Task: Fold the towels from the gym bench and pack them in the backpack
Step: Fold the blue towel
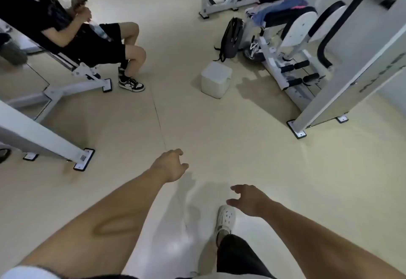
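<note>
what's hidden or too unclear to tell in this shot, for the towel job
Head view only:
- Towels on the machine seat: blurred and bunched, so their count cannot be told.
- Backpack: leaning against the machine, its opening not visible; open or zipped unknown.
- White box on the floor: contents hidden by its closed top.
- Left hand and right hand: empty, motion-blurred.

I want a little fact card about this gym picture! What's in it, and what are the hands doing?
place: gym floor with white machines
towels: blue, some pink, draped over a machine seat, unfolded
backpack: dark, on the floor, leaning against that machine
white box: on the floor in front of the backpack
left hand: empty, fingers loosely curled
right hand: empty, fingers loosely curled
other person: seated on a bench at left
</note>
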The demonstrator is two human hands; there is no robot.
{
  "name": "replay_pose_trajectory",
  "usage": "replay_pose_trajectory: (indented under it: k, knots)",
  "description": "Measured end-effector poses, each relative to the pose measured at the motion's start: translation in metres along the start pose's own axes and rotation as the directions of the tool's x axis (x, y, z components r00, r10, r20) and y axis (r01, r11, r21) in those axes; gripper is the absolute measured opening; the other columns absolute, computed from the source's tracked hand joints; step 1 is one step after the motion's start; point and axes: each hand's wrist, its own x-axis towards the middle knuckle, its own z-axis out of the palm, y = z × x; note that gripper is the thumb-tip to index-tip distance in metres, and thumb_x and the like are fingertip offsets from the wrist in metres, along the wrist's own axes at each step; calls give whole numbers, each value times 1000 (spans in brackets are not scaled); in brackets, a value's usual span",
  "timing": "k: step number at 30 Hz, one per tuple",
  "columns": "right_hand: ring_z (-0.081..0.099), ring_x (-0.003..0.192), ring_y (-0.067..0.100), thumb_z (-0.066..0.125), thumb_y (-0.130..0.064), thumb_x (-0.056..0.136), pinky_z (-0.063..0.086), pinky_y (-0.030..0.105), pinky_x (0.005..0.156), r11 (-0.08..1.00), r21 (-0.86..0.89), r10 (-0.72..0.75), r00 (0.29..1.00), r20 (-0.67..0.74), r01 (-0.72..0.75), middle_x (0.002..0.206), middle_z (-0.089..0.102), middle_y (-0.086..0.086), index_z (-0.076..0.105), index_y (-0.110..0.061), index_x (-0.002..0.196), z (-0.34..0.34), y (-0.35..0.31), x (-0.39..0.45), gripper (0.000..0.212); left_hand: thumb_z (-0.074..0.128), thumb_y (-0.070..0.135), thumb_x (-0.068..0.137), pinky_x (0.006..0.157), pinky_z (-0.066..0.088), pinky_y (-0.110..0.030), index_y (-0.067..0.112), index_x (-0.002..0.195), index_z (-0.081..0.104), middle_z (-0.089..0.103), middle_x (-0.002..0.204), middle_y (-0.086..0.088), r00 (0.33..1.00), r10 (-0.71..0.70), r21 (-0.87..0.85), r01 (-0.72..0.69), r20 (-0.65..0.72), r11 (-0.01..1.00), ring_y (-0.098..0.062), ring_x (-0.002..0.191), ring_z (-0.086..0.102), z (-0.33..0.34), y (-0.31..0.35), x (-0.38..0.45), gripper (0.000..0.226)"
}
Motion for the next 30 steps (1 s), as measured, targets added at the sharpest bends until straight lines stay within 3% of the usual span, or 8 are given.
replay_pose_trajectory:
  k: [8, 15, 23, 27, 30]
  knots:
    - [50, 137, 19, 62, -52, 94, 40, 33, 113, 1000, -22, -1, 1000, -5, 1, 149, 54, 0, 42, -26, 152, -144, -46, 147, 66, 57, 41, 101, 113, 40, -36, 20, 152, 40, 46, 156, -6, 999, 16, -84, -18, -30, 996, -25, 139, 47, -100, 34, 140, 58]
    - [48, 139, 19, 61, -48, 96, 38, 34, 114, 999, -33, -9, 999, -34, 8, 151, 52, -2, 42, -26, 153, -237, -129, 279, 64, 57, 41, 100, 115, 37, -37, 18, 152, 41, 46, 156, -8, 996, 61, -84, -66, -67, 994, -26, 142, 43, -202, 6, 291, 59]
    - [49, 137, 20, 61, -45, 97, 39, 30, 113, 983, 136, 133, 989, -61, -124, 152, 50, 1, 41, -25, 154, -328, -216, 409, 64, 56, 42, 100, 113, 39, -38, 17, 153, 39, 46, 154, -10, 996, 86, 76, -87, 18, 993, -28, 141, 45, -331, -48, 469, 61]
    - [50, 137, 19, 62, -45, 96, 38, 29, 113, 953, 263, 180, 979, -95, -150, 152, 51, 0, 42, -24, 153, -381, -238, 462, 64, 55, 41, 101, 113, 39, -37, 17, 153, 39, 46, 153, -10, 988, 151, 137, -155, 35, 978, -27, 141, 44, -388, -29, 552, 60]
    - [49, 138, 19, 60, -46, 97, 38, 29, 112, 954, 250, 194, 977, -92, -166, 151, 51, 0, 40, -25, 154, -420, -238, 505, 64, 54, 41, 102, 112, 40, -37, 17, 154, 38, 48, 152, -10, 976, 211, 151, -217, 54, 964, -27, 140, 45, -414, 4, 615, 59]
